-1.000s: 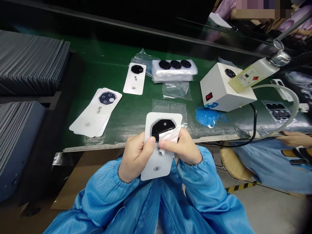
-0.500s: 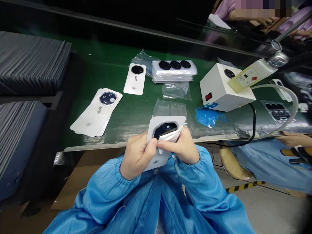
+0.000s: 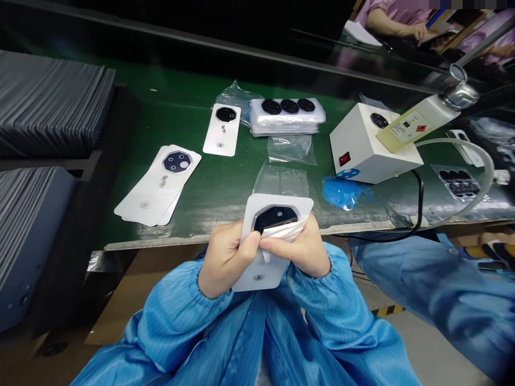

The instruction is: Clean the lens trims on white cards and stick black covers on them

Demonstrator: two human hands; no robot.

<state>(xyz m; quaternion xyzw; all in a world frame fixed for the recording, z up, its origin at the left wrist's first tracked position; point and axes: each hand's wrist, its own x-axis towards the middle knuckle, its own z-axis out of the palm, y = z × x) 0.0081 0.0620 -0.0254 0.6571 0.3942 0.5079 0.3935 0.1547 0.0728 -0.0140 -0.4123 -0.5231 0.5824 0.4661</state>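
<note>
A white phone back panel point(image 3: 254, 272) with a black octagonal camera plate point(image 3: 269, 217) is held over the table's front edge. My left hand point(image 3: 225, 258) is closed round its left side, with the thumb on the face below the plate. In my right hand point(image 3: 309, 247) a folded white cloth point(image 3: 285, 230) lies across the plate's lower right part. Behind the panel is a clear plastic sheet point(image 3: 281, 181). Farther left lie two overlapping white phone panels point(image 3: 151, 199), and another single panel point(image 3: 219, 140) rests behind them.
Stacked clear sheets point(image 3: 286, 120) with black camera plates lie at the back. A white box point(image 3: 349, 140) with a red switch supports a tilted bottle point(image 3: 420, 126). Blue film point(image 3: 341, 194) lies before it. Racks of grey boards point(image 3: 48, 102) stand left. A co-worker's blue sleeve point(image 3: 426, 279) is at right.
The panel has come slightly down and right in my hands, and the cloth has shifted a little right across the camera plate. At right, the co-worker's blue sleeve has moved closer.
</note>
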